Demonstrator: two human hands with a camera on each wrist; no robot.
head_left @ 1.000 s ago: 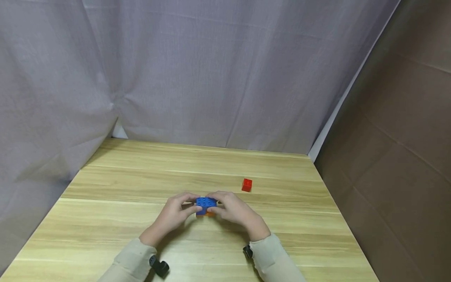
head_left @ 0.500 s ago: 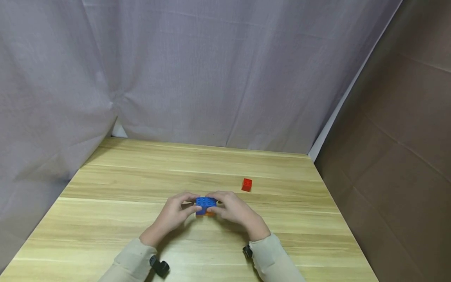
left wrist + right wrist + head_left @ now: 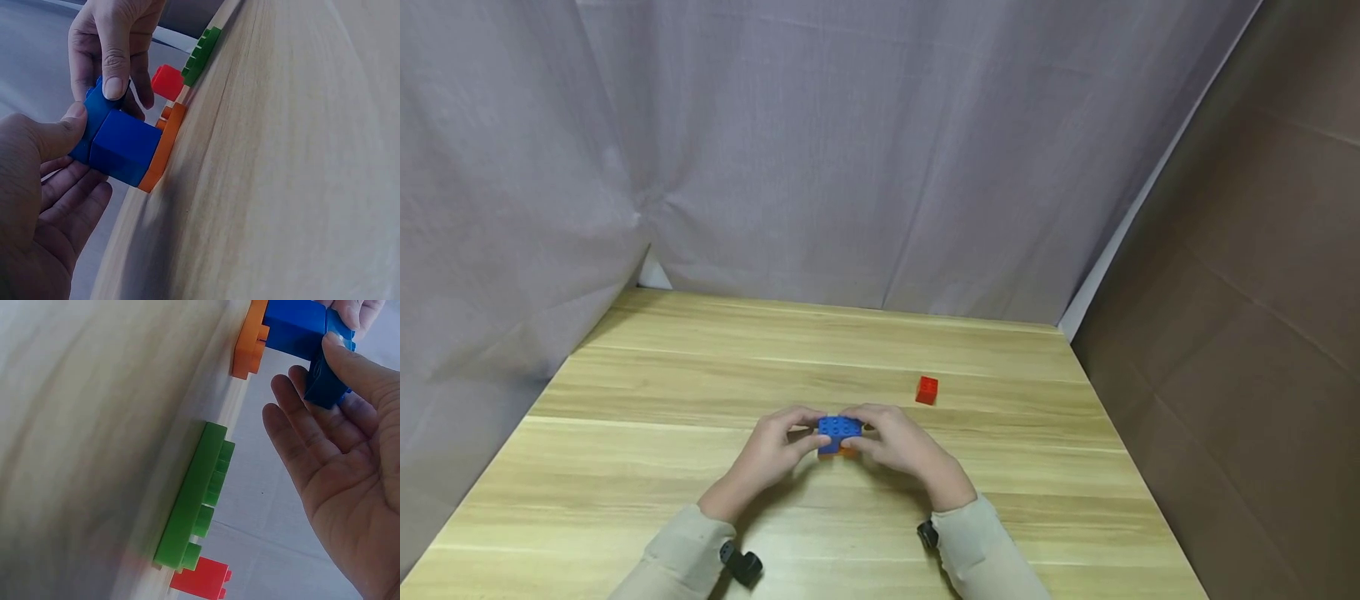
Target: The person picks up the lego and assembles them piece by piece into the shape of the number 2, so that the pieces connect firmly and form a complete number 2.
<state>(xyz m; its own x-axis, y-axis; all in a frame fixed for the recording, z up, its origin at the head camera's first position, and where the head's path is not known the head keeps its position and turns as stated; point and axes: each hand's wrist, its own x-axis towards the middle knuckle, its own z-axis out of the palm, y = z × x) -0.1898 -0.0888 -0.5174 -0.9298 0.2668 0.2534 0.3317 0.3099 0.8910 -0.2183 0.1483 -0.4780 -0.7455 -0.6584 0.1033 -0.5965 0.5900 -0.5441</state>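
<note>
I observe left hand [image 3: 767,454] and right hand [image 3: 895,442] clamped on upper blue brick [image 3: 840,426], lower blue brick [image 3: 125,145] beneath; red brick [image 3: 927,390] at their two o'clock

We see blue blocks [image 3: 125,147], an orange block [image 3: 165,147], a red block [image 3: 927,390] and a green block [image 3: 191,497], each one solid colour. Our tabletop [image 3: 700,367] is yellowish with paler and browner grain streaks, the curtain [image 3: 812,150] greyish lilac, the side cloth [image 3: 1247,333] brown, the sleeves [image 3: 688,546] beige, the wrist cameras [image 3: 745,567] black.
</note>
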